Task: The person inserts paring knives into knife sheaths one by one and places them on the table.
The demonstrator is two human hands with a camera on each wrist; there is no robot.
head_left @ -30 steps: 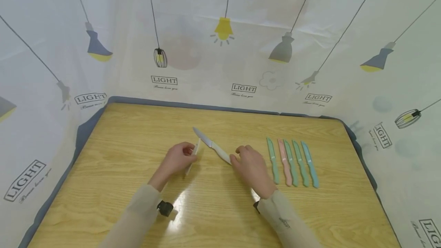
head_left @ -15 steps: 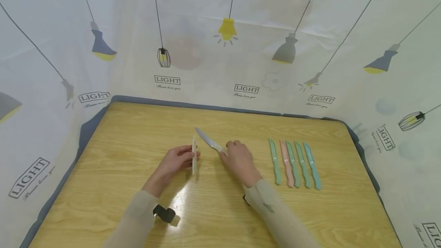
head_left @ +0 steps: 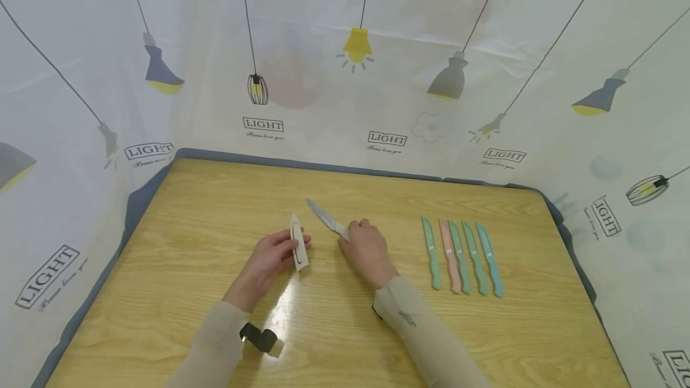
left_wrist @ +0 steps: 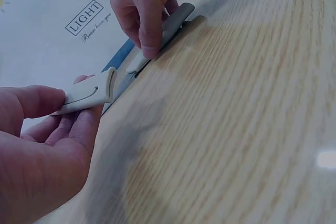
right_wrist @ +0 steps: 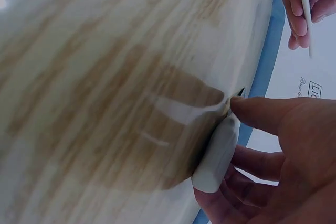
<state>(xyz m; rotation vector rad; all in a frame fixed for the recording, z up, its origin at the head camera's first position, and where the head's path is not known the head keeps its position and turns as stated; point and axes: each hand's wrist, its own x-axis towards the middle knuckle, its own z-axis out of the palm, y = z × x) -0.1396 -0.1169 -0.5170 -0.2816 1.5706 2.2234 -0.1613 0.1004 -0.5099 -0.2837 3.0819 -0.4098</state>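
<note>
My left hand [head_left: 265, 263] holds an off-white knife sheath [head_left: 298, 247] between thumb and fingers, raised above the wooden table. In the left wrist view the sheath's slotted open end [left_wrist: 111, 85] and a curved line on its face show. To the right, my right hand [head_left: 369, 251] grips the off-white handle of a kitchen knife [head_left: 321, 214] from above, thumb on one side and fingers on the other. The bare grey blade points to the far left, low over the table. In the right wrist view the knife's handle [right_wrist: 216, 156] has its rounded butt end showing.
On the right of the table [head_left: 215, 196] several sheathed knives lie in a row: green [head_left: 431, 253], pink [head_left: 450, 256] and blue [head_left: 489, 259] among them. A wall sheet [head_left: 323, 100] printed with lamps encloses the far side and flanks.
My right hand has moved left and closed round the knife handle. My left hand has turned the sheath from edge-on so that its face shows. The knife lies nearly as before.
</note>
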